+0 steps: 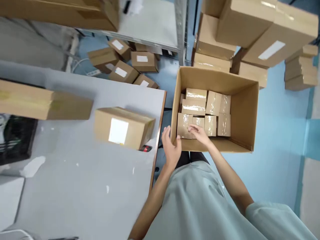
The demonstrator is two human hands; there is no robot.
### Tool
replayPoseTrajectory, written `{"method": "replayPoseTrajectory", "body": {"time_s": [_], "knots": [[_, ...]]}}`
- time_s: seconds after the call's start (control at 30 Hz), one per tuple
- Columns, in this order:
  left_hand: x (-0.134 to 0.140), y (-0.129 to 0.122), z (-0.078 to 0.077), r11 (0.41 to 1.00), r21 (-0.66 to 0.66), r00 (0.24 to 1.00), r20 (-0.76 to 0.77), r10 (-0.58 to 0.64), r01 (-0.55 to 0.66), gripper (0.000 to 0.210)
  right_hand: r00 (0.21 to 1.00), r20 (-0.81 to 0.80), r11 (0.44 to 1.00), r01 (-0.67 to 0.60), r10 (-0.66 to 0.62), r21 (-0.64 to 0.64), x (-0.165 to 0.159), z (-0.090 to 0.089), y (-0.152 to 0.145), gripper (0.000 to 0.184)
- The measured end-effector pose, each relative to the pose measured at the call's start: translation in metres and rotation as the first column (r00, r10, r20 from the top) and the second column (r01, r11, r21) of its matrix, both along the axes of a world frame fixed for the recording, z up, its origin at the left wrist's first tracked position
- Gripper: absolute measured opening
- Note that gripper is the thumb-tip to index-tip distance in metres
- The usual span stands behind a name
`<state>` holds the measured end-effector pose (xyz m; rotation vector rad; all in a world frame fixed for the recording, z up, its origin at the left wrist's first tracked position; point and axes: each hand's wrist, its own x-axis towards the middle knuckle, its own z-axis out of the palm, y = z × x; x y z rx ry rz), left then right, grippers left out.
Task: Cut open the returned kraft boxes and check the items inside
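Note:
A large open carton [243,116] stands on the floor in front of me, with several small taped boxes [193,107] packed in its left and middle part. My left hand [171,146] is at the carton's near left corner, thumb and fingers apart, holding nothing. Over the near row of small boxes reaches my right hand [198,132], its fingers loosely bent and apart, with nothing visible in them. Whether its fingertips touch the box [184,121] beneath them I cannot tell. To the left, on the table, sits a taped box [125,128] with a white label.
The grey table [100,200] has its brown edge just left of my left arm. Labelled boxes [123,71] lie on the floor under the metal shelf [155,26]. Stacked cartons [265,36] rise behind the open carton. A long box [45,101] lies at the table's far left.

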<state>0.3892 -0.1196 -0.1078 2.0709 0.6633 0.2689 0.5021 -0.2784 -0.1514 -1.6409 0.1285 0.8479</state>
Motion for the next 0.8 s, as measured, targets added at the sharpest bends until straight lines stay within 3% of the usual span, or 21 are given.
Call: {"method": "replayPoseTrajectory", "body": {"time_s": [0.13, 0.3, 0.4, 0.57, 0.67, 0.8], "knots": [[0.046, -0.032, -0.048, 0.965, -0.028, 0.950, -0.167, -0.262, 0.261, 0.055, 0.991, -0.058, 0.985, 0.109, -0.118, -0.135, 0.011, -0.040, -0.064, 0.044], [0.077, -0.041, -0.108, 0.950, -0.076, 0.887, -0.343, -0.309, 0.302, 0.060, 0.981, -0.162, 0.977, 0.069, -0.103, -0.203, 0.019, -0.087, -0.092, 0.044], [0.092, -0.040, -0.146, 0.970, -0.161, 0.821, -0.518, -0.241, 0.183, 0.064, 0.971, -0.231, 0.966, 0.005, -0.066, -0.257, 0.028, -0.119, -0.085, 0.045], [0.097, -0.035, -0.219, 0.978, -0.166, 0.607, -0.793, -0.056, -0.126, 0.078, 0.948, -0.318, 0.944, -0.086, -0.021, -0.318, 0.034, -0.191, -0.051, 0.033], [0.085, -0.033, -0.253, 0.973, -0.135, 0.536, -0.844, -0.015, -0.185, 0.086, 0.942, -0.336, 0.929, -0.105, -0.022, -0.355, 0.024, -0.233, -0.030, 0.028], [0.071, -0.032, -0.283, 0.972, -0.096, 0.492, -0.870, 0.022, -0.212, 0.090, 0.948, -0.317, 0.920, -0.101, -0.026, -0.379, 0.007, -0.270, -0.013, 0.026]]}}
